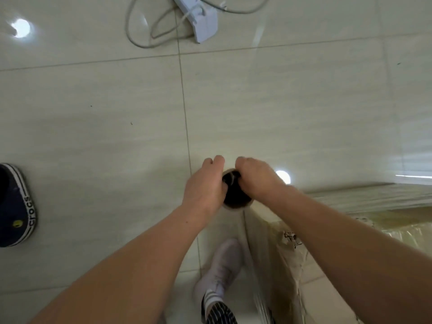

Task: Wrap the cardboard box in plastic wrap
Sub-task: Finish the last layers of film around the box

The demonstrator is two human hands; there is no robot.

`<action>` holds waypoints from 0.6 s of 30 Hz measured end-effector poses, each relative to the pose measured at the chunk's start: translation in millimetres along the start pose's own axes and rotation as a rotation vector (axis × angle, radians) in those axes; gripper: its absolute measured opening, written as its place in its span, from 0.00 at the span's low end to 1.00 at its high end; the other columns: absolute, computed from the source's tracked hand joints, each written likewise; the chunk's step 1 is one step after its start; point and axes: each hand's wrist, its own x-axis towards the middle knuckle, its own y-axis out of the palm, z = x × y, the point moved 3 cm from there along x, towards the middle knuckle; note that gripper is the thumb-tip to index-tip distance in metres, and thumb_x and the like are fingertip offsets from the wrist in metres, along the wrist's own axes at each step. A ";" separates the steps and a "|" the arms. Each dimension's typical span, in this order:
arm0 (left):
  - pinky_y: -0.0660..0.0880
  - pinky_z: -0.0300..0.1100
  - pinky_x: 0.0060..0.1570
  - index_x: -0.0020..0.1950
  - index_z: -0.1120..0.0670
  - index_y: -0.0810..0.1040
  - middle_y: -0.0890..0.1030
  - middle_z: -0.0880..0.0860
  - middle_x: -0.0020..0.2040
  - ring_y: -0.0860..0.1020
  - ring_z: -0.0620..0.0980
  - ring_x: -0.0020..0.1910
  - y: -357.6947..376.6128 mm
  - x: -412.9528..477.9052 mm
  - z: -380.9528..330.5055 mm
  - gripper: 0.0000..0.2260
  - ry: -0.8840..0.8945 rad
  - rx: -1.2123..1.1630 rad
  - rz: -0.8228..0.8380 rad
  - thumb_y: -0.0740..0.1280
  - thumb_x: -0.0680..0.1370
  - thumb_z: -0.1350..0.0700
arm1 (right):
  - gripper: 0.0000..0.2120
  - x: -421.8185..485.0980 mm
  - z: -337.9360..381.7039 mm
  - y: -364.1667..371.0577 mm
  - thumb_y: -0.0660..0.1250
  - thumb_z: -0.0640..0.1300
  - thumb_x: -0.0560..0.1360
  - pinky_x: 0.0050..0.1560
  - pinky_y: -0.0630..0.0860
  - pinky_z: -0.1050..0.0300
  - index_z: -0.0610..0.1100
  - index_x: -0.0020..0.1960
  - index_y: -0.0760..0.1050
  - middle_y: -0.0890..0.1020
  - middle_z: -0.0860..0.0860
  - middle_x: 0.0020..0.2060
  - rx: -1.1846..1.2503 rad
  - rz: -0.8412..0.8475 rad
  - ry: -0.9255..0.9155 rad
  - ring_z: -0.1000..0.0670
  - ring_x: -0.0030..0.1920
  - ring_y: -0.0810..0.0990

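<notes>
One tiled floor (93,136); on it, lower right, one cardboard box (286,274), film already over its faces. One plastic wrap sheet (350,136), stretched taut to the right. One roll (236,203), upright at the box corner. Left hand (205,185) and right hand (257,178) each grip its core rim. Judged mid-wrap; next pass needs steady tension round the corner.

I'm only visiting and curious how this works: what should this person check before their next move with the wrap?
1. Grip on roll: left hand and right hand both hold its open end; ok.
2. Film stretched from roll to cardboard box; ok.
3. Box fully covered; cannot tell, mostly out of view.
4. Floor ahead: power strip and cable lie there; not ok.
5. Slipper lies off to the left, apart; ok.
</notes>
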 end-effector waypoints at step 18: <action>0.71 0.49 0.39 0.54 0.57 0.66 0.70 0.57 0.49 0.73 0.59 0.42 7.0 25.2 -26.2 0.09 -0.050 -0.002 -0.038 0.60 0.74 0.63 | 0.19 -13.0 -49.9 7.6 0.65 0.44 0.73 0.46 0.71 0.55 0.39 0.61 0.65 0.78 0.42 0.53 0.495 0.118 0.445 0.41 0.55 0.77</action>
